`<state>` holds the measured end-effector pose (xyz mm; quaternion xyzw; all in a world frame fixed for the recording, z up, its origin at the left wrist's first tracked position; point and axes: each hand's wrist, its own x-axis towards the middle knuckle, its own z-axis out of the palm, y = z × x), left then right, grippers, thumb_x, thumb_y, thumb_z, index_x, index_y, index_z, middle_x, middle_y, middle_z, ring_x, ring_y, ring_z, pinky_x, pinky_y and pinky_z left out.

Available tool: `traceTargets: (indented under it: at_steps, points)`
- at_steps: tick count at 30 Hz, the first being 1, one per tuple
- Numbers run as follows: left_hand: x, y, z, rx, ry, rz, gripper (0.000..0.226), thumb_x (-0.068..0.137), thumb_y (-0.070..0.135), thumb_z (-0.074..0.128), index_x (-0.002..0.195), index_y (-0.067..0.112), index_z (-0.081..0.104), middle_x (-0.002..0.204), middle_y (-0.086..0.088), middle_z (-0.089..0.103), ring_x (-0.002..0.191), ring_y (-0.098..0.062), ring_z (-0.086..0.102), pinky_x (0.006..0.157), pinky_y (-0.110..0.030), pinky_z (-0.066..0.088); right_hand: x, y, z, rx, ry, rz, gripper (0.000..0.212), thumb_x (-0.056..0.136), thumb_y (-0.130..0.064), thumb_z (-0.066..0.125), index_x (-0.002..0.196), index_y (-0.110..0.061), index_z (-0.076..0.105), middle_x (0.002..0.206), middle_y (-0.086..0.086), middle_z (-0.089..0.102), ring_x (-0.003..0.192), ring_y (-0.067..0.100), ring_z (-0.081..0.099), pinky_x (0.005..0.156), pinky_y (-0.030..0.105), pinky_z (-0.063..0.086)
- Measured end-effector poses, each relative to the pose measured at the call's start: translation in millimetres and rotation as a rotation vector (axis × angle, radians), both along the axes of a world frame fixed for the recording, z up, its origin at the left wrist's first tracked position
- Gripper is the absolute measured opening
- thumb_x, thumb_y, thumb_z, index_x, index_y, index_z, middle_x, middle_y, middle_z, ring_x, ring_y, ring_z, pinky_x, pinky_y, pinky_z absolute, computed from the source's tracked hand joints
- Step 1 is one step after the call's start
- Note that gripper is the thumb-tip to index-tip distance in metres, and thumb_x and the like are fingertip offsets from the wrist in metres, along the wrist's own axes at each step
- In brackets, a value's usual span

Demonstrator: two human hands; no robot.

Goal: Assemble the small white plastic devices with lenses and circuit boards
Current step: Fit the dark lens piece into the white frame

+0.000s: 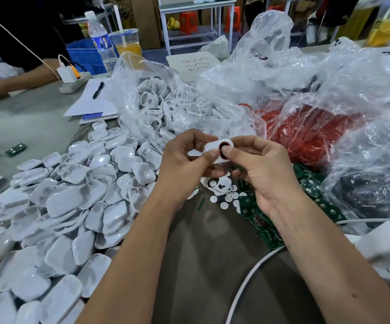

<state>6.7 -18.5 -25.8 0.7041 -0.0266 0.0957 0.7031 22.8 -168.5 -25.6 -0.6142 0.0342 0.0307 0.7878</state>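
Two bare hands meet over a cluttered worktable [37,127], working on a single white shell [213,147] held between them. The left hand [184,164] pinches the shell's near edge, thumb on top and fingers curled beneath; the right hand [261,164] grips its other end, the thumb pressing into a black lens [223,149] with a red rim seated in the shell's face. To the left of the left hand spreads a heap of white covers [72,195], glossy and overlapping. Beyond both hands, an opened clear bag [156,99] spills more white frames. Beyond the right hand, a second bag [310,132] holds a red mass, its contents too blurred to name. Under and just right of the right hand lie green boards [254,211], and below the hands a scatter of small white discs [226,201]. Far to the left, another person's arm [14,83] rests on the table near a bottle [99,40] and a pen [98,90] on paper.
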Motion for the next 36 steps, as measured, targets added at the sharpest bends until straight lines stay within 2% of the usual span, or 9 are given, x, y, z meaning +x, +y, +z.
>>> traceTargets:
  at_steps: [8, 12, 15, 21, 25, 27, 30, 34, 36]
  points:
    - [1.0, 0.4, 0.7, -0.039, 0.031, 0.024, 0.011, 0.094, -0.006, 0.067, 0.103, 0.001, 0.068, 0.102, -0.035, 0.058, 0.06, -0.031, 0.073, 0.045, -0.024, 0.053, 0.2, -3.0, 3.5, 0.144, 0.095, 0.106, 0.021, 0.069, -0.014, 0.085, 0.089, -0.011, 0.079, 0.085, 0.008, 0.079, 0.068, 0.017, 0.07, 0.053, 0.019, 0.05]
    - [0.6, 0.8, 0.8, -0.073, 0.029, 0.015, 0.01, 0.094, -0.005, 0.067, 0.101, 0.002, 0.069, 0.1, -0.035, 0.06, 0.059, -0.031, 0.073, 0.045, -0.025, 0.053, 3.2, -6.5, 2.9, 0.26, 0.188, 0.172, 0.008, 0.092, -0.012, 0.073, 0.096, -0.007, 0.078, 0.089, 0.009, 0.077, 0.073, 0.015, 0.068, 0.055, 0.02, 0.053]
    - [0.3, 0.9, 1.0, -0.074, 0.018, 0.009, 0.01, 0.094, -0.004, 0.068, 0.1, 0.003, 0.07, 0.1, -0.035, 0.061, 0.058, -0.029, 0.073, 0.045, -0.025, 0.053, 3.3, -6.2, 3.0, 0.295, 0.207, 0.192, 0.009, 0.093, -0.012, 0.072, 0.096, -0.005, 0.078, 0.092, 0.01, 0.076, 0.076, 0.016, 0.067, 0.056, 0.02, 0.054]
    - [1.5, 2.2, 2.4, -0.09, 0.007, 0.007, 0.012, 0.094, -0.004, 0.068, 0.104, 0.001, 0.07, 0.099, -0.034, 0.062, 0.057, -0.027, 0.072, 0.049, -0.027, 0.056, 4.2, -8.1, 2.8, 0.308, 0.133, 0.159, 0.03, 0.074, -0.011, 0.081, 0.103, -0.005, 0.075, 0.091, 0.01, 0.078, 0.073, 0.015, 0.068, 0.058, 0.019, 0.053]
    - [1.9, -1.8, -0.1, -0.109, -0.009, 0.03, 0.017, 0.093, 0.001, 0.071, 0.11, 0.006, 0.073, 0.089, -0.02, 0.066, 0.063, -0.027, 0.073, 0.057, -0.032, 0.06, 3.5, -4.7, 1.8, 0.3, -0.037, 0.1, 0.031, 0.067, -0.007, 0.082, 0.097, -0.005, 0.076, 0.083, 0.008, 0.079, 0.07, 0.013, 0.072, 0.058, 0.019, 0.054]
    - [2.3, -4.7, -0.6, -0.163, 0.028, 0.052, 0.018, 0.094, 0.006, 0.072, 0.112, 0.005, 0.072, 0.091, -0.025, 0.07, 0.07, -0.032, 0.073, 0.068, -0.038, 0.063, 3.7, -3.8, -0.1, 0.199, -0.208, 0.043, 0.023, 0.074, -0.002, 0.083, 0.095, -0.008, 0.077, 0.084, 0.005, 0.079, 0.075, 0.012, 0.074, 0.065, 0.019, 0.056]
    - [1.2, -6.1, 4.5, -0.36, 0.153, -0.023, 0.027, 0.092, 0.022, 0.073, 0.108, 0.0, 0.07, 0.089, -0.023, 0.073, 0.079, -0.032, 0.074, 0.069, -0.032, 0.062, 4.3, -1.6, -2.6, -0.081, -0.435, -0.038, 0.023, 0.08, 0.002, 0.085, 0.089, -0.018, 0.077, 0.081, -0.001, 0.077, 0.071, 0.011, 0.072, 0.066, 0.021, 0.057]
    - [0.8, -6.1, 7.5, -0.527, 0.219, -0.088, 0.054, 0.078, 0.029, 0.075, 0.117, -0.008, 0.066, 0.098, -0.024, 0.065, 0.089, -0.031, 0.063, 0.079, -0.032, 0.064, 1.8, 1.9, -6.7, -0.394, -0.603, -0.044, 0.025, 0.08, -0.002, 0.085, 0.085, -0.024, 0.075, 0.083, -0.012, 0.075, 0.068, 0.003, 0.069, 0.063, 0.019, 0.054]
    - [0.8, -6.6, 7.3, -0.549, 0.228, -0.083, 0.053, 0.077, 0.026, 0.076, 0.118, -0.006, 0.067, 0.104, -0.024, 0.062, 0.094, -0.031, 0.06, 0.082, -0.031, 0.062, 0.8, 2.0, -7.5, -0.497, -0.642, -0.077, 0.021, 0.081, -0.005, 0.086, 0.087, -0.022, 0.076, 0.086, -0.011, 0.074, 0.069, 0.006, 0.067, 0.062, 0.018, 0.053]
